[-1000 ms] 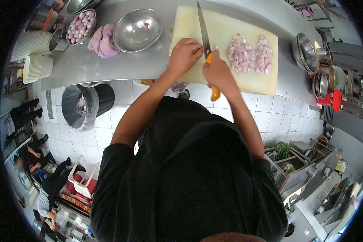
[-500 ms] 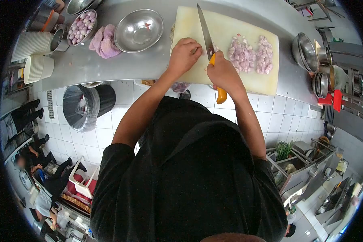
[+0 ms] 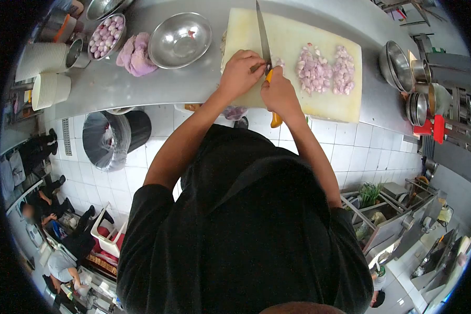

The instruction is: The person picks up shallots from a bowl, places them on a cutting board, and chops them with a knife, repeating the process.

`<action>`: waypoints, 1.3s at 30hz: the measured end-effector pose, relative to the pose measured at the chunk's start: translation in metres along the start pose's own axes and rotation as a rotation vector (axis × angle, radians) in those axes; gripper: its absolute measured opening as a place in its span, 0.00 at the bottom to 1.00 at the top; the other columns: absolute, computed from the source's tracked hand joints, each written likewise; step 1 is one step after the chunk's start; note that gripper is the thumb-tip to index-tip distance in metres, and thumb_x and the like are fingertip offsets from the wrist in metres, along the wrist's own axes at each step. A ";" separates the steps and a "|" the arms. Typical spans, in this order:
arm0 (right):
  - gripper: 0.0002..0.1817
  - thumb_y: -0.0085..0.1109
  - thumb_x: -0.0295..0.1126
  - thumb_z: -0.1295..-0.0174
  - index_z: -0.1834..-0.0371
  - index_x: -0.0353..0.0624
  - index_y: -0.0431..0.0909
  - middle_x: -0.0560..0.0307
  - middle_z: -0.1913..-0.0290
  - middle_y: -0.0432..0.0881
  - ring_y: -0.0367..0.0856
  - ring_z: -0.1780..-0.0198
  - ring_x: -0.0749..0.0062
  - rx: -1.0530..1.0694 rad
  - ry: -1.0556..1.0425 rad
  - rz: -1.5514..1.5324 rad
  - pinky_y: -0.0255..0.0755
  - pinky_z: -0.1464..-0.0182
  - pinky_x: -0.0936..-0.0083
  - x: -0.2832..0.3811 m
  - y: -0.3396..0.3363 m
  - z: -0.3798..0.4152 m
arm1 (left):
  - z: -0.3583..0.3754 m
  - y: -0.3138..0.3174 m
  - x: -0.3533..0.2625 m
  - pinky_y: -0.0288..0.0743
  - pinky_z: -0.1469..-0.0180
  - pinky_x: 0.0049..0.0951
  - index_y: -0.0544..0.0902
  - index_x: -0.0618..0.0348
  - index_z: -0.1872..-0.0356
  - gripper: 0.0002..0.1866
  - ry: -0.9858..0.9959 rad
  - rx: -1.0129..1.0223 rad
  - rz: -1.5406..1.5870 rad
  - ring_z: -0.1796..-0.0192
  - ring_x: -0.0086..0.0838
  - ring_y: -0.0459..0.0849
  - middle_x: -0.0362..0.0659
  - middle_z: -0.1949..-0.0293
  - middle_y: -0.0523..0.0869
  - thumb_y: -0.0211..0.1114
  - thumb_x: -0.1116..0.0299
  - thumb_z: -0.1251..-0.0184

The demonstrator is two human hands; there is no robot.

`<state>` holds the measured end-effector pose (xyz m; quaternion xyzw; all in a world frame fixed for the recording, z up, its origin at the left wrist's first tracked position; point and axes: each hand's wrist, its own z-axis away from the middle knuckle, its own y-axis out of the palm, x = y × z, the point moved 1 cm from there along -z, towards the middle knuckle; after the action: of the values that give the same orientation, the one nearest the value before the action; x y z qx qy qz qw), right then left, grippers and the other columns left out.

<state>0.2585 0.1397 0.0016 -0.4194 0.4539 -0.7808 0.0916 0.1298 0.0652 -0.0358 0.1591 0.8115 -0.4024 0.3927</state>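
Note:
My right hand (image 3: pixel 282 95) is closed around the yellow handle of a large kitchen knife (image 3: pixel 263 34). Its blade points away from me over the white cutting board (image 3: pixel 246 26). Just left of the blade, my left hand (image 3: pixel 239 76) is closed with fingers curled inward; what they pinch is hidden. A few cut shallot pieces (image 3: pixel 279 62) lie right of the knife. Two piles of cut shallots, a wider one (image 3: pixel 314 71) and a narrower one (image 3: pixel 344 71), rest on the board's right half.
Left of the board stand a steel bowl (image 3: pixel 180 47) with a small scrap inside, a pinkish cloth or glove (image 3: pixel 136 55) and a bowl of peeled shallots (image 3: pixel 107 36). Steel bowls (image 3: pixel 397 65) sit at the right. A lined bin (image 3: pixel 107 141) stands on the floor. Other people are at far left.
The knife and my right hand have shifted left, bringing the blade against the fingertips of my left hand. My left hand has barely moved.

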 end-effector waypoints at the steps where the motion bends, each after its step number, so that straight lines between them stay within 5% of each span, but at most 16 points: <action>1: 0.13 0.49 0.28 0.34 0.52 0.31 0.61 0.33 0.70 0.82 0.85 0.78 0.49 0.017 0.022 -0.035 0.79 0.76 0.58 -0.001 -0.001 -0.002 | -0.002 0.002 0.001 0.78 0.46 0.39 0.89 0.58 0.61 0.08 0.032 -0.003 -0.004 0.51 0.42 0.84 0.44 0.58 0.88 0.71 0.69 0.41; 2: 0.13 0.49 0.28 0.34 0.52 0.31 0.61 0.33 0.71 0.82 0.85 0.78 0.49 0.039 0.046 -0.072 0.79 0.76 0.58 -0.002 -0.001 -0.002 | -0.001 0.003 0.003 0.78 0.45 0.38 0.88 0.58 0.60 0.09 0.059 -0.003 -0.008 0.50 0.42 0.84 0.45 0.57 0.88 0.71 0.69 0.41; 5: 0.19 0.55 0.30 0.38 0.48 0.30 0.64 0.23 0.60 0.83 0.84 0.56 0.29 0.096 0.098 -0.156 0.77 0.50 0.44 0.013 -0.015 0.006 | -0.004 0.000 0.003 0.77 0.44 0.39 0.88 0.57 0.58 0.11 0.084 0.051 -0.010 0.49 0.43 0.84 0.45 0.57 0.88 0.72 0.68 0.42; 9: 0.19 0.54 0.31 0.37 0.49 0.30 0.64 0.24 0.60 0.83 0.84 0.56 0.29 0.076 0.084 -0.137 0.77 0.50 0.44 -0.004 -0.007 0.001 | -0.013 -0.006 -0.006 0.75 0.41 0.39 0.88 0.57 0.58 0.11 0.023 0.194 -0.069 0.47 0.43 0.83 0.45 0.58 0.87 0.72 0.69 0.44; 14: 0.18 0.53 0.32 0.36 0.48 0.31 0.64 0.24 0.60 0.83 0.83 0.55 0.28 0.047 0.081 -0.179 0.76 0.49 0.43 -0.012 -0.004 0.002 | -0.016 -0.015 -0.010 0.80 0.51 0.38 0.90 0.58 0.63 0.09 -0.110 0.282 -0.112 0.58 0.42 0.87 0.48 0.63 0.88 0.70 0.67 0.43; 17: 0.13 0.49 0.30 0.31 0.51 0.32 0.63 0.33 0.69 0.83 0.84 0.80 0.49 0.025 0.027 -0.164 0.79 0.75 0.57 -0.011 -0.007 0.012 | -0.010 -0.013 -0.013 0.82 0.59 0.34 0.91 0.59 0.63 0.09 -0.193 0.190 -0.093 0.66 0.38 0.89 0.49 0.67 0.90 0.71 0.66 0.40; 27: 0.12 0.48 0.29 0.32 0.52 0.32 0.63 0.34 0.71 0.82 0.82 0.82 0.52 0.053 0.024 -0.149 0.77 0.77 0.58 -0.006 -0.004 0.021 | -0.006 -0.007 -0.025 0.83 0.65 0.26 0.91 0.67 0.62 0.10 -0.555 0.122 0.083 0.71 0.26 0.91 0.48 0.73 0.91 0.69 0.70 0.39; 39: 0.13 0.48 0.28 0.32 0.50 0.30 0.63 0.36 0.70 0.83 0.83 0.82 0.55 0.182 0.116 -0.181 0.78 0.79 0.61 0.020 -0.039 0.038 | -0.008 -0.011 -0.024 0.84 0.63 0.23 0.90 0.71 0.65 0.11 -0.614 0.118 0.213 0.71 0.25 0.91 0.48 0.73 0.91 0.69 0.72 0.41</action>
<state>0.2832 0.1272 0.0525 -0.4026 0.3461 -0.8468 0.0321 0.1351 0.0662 -0.0087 0.1368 0.6091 -0.4345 0.6492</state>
